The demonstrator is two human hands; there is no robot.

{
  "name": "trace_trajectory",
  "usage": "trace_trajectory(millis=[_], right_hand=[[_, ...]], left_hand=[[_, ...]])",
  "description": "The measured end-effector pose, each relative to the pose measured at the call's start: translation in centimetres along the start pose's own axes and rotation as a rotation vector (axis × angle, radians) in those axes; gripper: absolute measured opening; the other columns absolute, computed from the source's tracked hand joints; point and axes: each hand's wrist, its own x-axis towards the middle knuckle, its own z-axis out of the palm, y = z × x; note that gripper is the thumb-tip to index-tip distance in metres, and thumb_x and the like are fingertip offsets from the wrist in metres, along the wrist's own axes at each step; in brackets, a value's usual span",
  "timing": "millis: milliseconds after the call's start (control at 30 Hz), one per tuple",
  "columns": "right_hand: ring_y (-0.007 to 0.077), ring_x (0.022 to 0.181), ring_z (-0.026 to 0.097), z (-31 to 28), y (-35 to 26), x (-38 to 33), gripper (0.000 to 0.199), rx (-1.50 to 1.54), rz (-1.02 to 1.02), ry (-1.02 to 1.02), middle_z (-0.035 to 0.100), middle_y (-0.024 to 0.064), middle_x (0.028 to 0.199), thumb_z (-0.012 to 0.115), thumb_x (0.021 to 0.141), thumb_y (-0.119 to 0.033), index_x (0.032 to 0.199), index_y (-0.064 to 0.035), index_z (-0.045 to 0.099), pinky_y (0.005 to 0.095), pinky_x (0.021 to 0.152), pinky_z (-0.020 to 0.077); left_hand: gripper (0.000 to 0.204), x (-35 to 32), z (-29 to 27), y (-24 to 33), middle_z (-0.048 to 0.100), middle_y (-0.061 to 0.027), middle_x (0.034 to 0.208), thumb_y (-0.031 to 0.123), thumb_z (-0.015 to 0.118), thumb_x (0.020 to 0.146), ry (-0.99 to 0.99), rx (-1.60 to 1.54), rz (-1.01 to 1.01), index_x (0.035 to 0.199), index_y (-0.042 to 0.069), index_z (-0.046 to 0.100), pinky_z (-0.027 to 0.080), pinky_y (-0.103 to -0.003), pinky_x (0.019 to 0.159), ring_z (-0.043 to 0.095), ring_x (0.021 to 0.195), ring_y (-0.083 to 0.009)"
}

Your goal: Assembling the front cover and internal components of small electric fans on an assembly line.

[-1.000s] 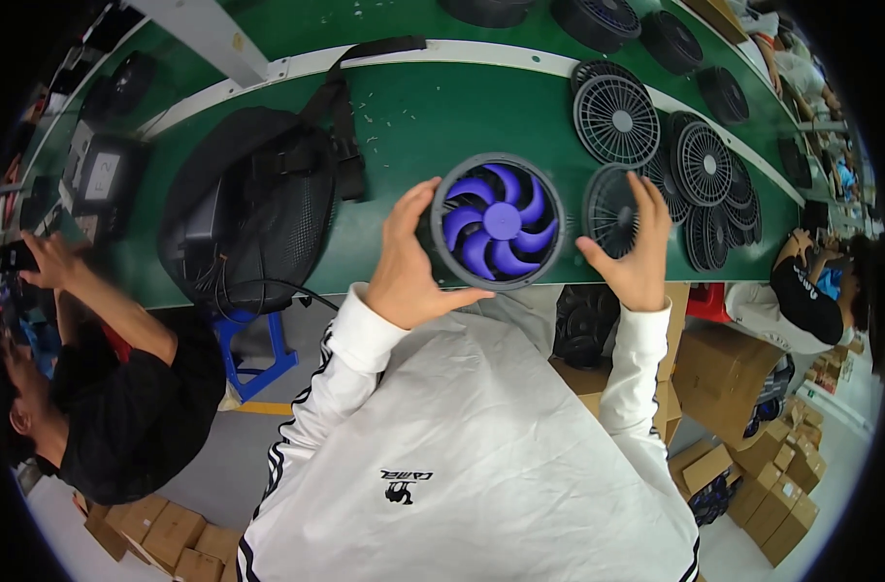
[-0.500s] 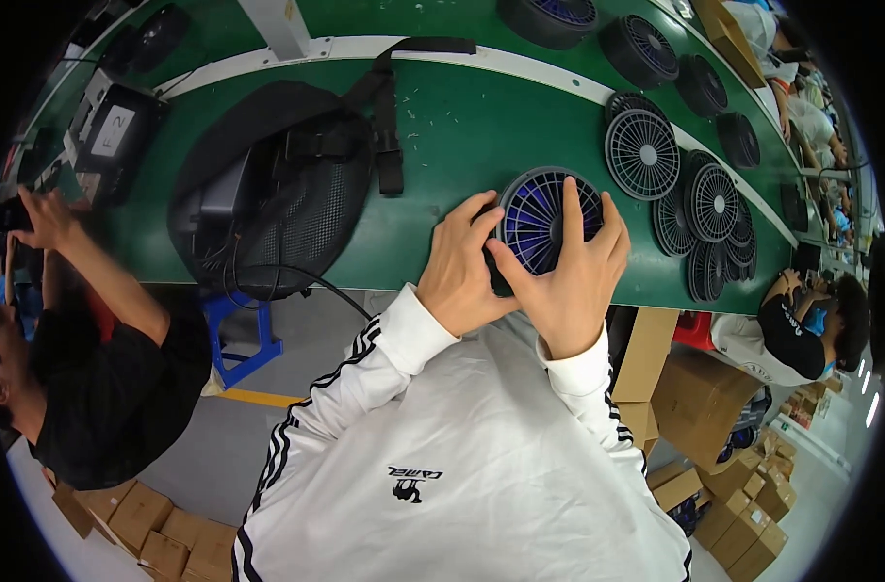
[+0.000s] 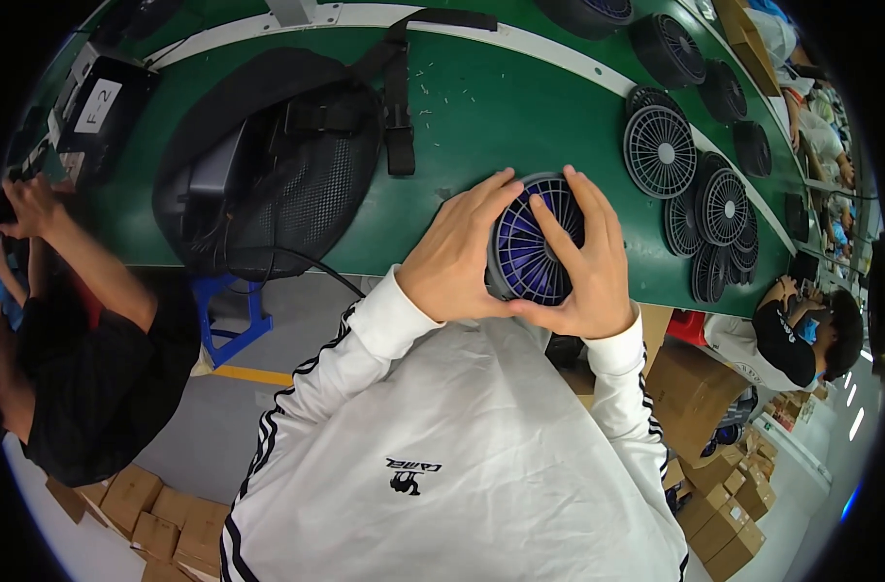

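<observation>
A small round fan with a dark ringed grille and purple-blue blades is between my hands, over the near edge of the green table. My left hand wraps its left side, fingers along the rim. On the right side, my right hand grips the rim with its thumb low, while one finger lies across the grille. My thumbs come close together at the fan's near edge. The fan's underside is hidden. To the right, several loose round grilles lie overlapping in piles on the table.
A black mesh backpack with a cable and straps lies to the left on the green table. Several dark fan housings stand beyond a white rail. A co-worker works at the far left. Cardboard boxes stand at lower right.
The fan has come slightly nearer to me, held by both hands. My right-hand fingers have shifted, spreading from the grille's top toward its right rim. The view has shifted a little.
</observation>
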Motion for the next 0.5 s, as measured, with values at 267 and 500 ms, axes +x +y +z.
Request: trace_trajectory(millis=[267, 500], right_hand=[[0.0536, 0.134, 0.053, 1.2, -1.0, -0.4, 0.085, -0.019, 0.076, 0.065, 0.05, 0.0345, 0.152, 0.079, 0.076, -0.063, 0.143, -0.0116, 0.07, 0.0604, 0.108, 0.0454], [0.0546, 0.138, 0.05, 1.9, -2.2, -0.6, 0.087, -0.094, 0.186, 0.1, 0.049, 0.0355, 0.155, 0.077, 0.077, -0.063, 0.144, -0.0076, 0.069, 0.0588, 0.112, 0.042]], left_hand=[[0.126, -0.1, 0.3, 0.7, 0.045, -0.0259, 0.161, 0.038, 0.099, 0.061, -0.046, 0.039, -0.132, 0.16, 0.001, 0.03, 0.038, -0.051, 0.116, 0.049, 0.146, -0.0417], [0.127, -0.3, 0.2, 0.0, 0.045, -0.0249, 0.162, 0.04, 0.099, 0.059, -0.021, 0.068, -0.072, 0.159, 0.002, 0.03, 0.04, -0.049, 0.113, 0.05, 0.147, -0.0388]])
